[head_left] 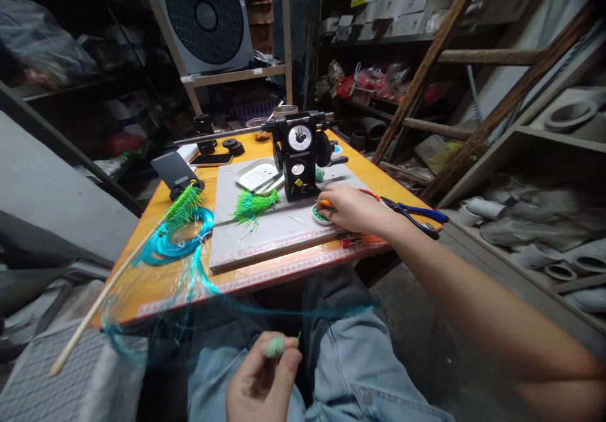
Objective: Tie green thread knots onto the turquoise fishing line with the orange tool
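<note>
Pinching a thin green piece (298, 341) between thumb and forefinger of the left hand (262, 378), low over denim-clad legs (364, 352), with pale green wrapping (275, 347) around one finger. Draped from the orange tabletop (165, 283) toward the lap, in fine blue strands (208, 223). Farther in, bent down with the right hand (348, 208) at a small round dish (322, 221) of green bits, near an orange item (326, 203); impossible to tell whether grasping it. On and around the pale board (231, 245), crowded with a bright green tuft (255, 204), a white tray (258, 172) and a black dial-fronted device (300, 163). To its right, strewn with blue-handled pliers (423, 213); to its left, with a wooden stick (101, 295) under green bristles (186, 203). Beyond, hemmed in by a leaning wooden ladder (428, 71), cluttered shelves (379, 40) and a large fan (206, 18).
</note>
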A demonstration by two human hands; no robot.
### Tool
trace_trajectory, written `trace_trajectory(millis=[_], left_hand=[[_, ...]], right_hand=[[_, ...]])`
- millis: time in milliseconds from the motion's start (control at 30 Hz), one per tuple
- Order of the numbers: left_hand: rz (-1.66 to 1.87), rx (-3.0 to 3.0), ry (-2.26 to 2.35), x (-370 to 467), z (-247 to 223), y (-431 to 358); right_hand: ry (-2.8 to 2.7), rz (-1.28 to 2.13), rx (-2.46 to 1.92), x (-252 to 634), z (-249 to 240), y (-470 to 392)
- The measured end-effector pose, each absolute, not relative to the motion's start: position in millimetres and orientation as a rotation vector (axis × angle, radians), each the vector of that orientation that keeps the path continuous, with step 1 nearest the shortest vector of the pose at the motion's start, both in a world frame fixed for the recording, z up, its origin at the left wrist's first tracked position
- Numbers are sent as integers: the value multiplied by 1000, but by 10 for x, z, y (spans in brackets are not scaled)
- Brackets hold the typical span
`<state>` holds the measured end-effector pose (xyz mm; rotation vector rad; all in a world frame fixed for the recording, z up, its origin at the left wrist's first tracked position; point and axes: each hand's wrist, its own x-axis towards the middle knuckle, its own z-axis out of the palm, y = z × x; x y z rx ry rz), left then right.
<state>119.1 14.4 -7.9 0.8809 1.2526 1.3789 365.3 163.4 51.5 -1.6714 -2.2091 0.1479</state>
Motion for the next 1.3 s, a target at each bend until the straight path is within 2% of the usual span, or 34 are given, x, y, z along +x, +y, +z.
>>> trace_trajectory(millis=[200,300,367,467,567,833,1133,1300], left_hand=[[1358,807,1111,1173,-141,144],[1350,826,1032,1174,-156,132],[1347,833,989,1186,-159,110],[1326,849,943,1213,-150,61],[1307,883,928,1236,-126,15],[1295,903,918,1243,-65,-47],[1303,894,910,1241,-68,-53],[1304,872,937,1247,-24,-56]], right_hand=[[-2008,171,-1567,3511,658,1385],[-1942,323,-1456,3296,650,993],[-1913,562,-1351,3109,557,697],[-1355,1306,-1085,2845,338,350],[-911,1597,-921,2678,172,170],[-596,1703,-795,2576,219,71],[-651,1696,-745,2569,196,57],[-792,1637,-877,2598,168,35]])
